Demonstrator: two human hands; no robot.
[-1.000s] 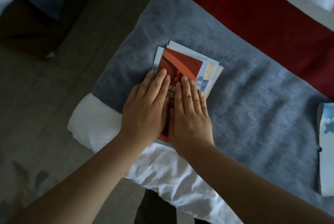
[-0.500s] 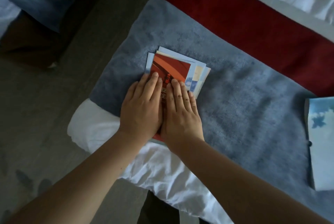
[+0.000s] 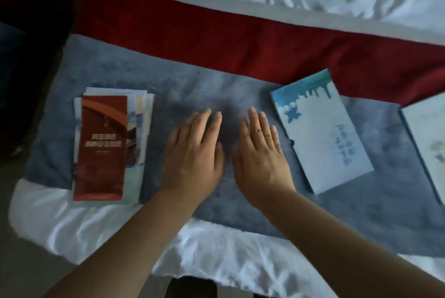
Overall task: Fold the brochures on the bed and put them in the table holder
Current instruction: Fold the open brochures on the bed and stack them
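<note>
Stack lying folded at left end of throw; that part looking done. Left hand and right hand spreading flat over mid-throw, fingers straight, holding nothing. Blue brochure and pale brochure waiting at throw's right end, probably unfolded. Holder not showing.

Folded stack left, hands between, unfolded brochure right, on blanket.

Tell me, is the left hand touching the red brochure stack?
Apart. The head view shows a strip of grey blanket between the left hand and the red brochure stack.
</note>
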